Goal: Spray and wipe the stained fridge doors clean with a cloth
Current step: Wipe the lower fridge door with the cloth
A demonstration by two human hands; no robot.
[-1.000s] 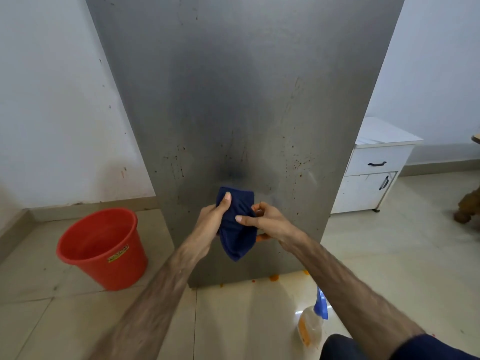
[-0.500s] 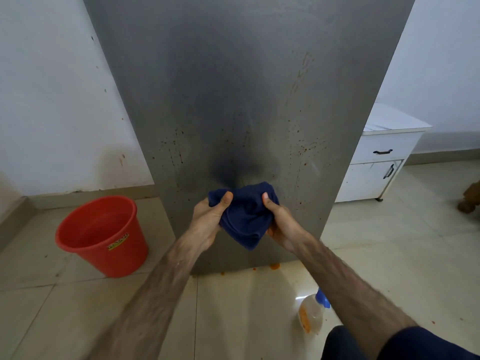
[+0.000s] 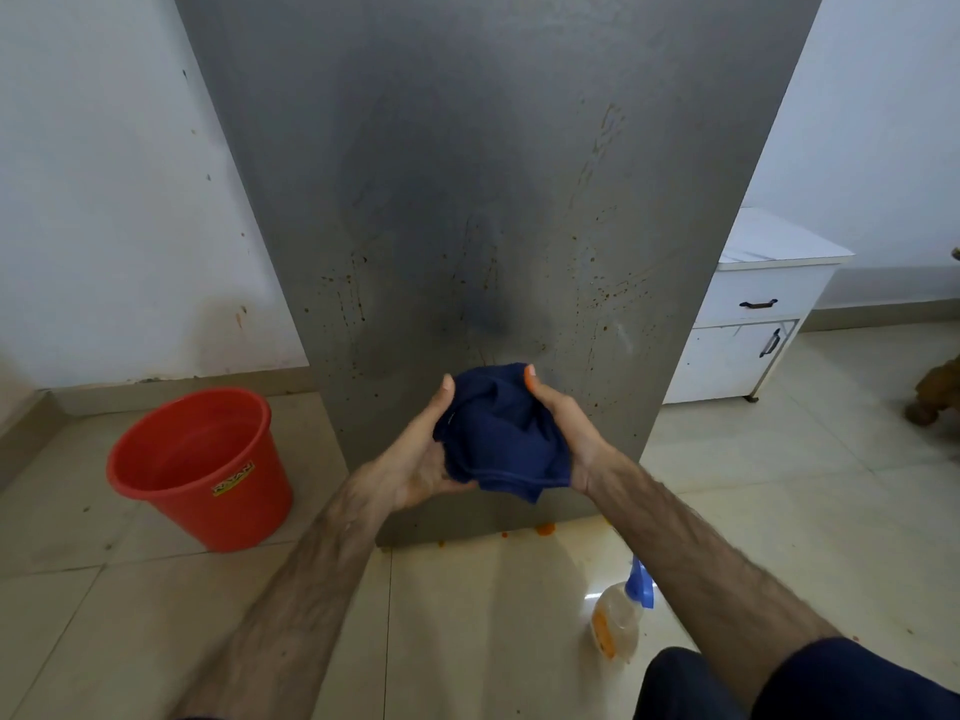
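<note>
cloth (image 3: 501,433) bunched; left hand (image 3: 423,452) | right hand (image 3: 563,426) grip it

Soft, even daylight fills the room, bright on the white walls and duller on the grey fridge door (image 3: 493,200). A dark smudge of shadow sits on the door just above the left hand (image 3: 415,459) and right hand (image 3: 563,433). Below the right hand, a small white glare spot shines on the glossy floor tiles (image 3: 493,615), beside the spray bottle (image 3: 618,615). The wide-angle lens bends the door's edges outward toward the top. Focus is slightly soft throughout, and the forearms nearest the camera look smeared.
</note>
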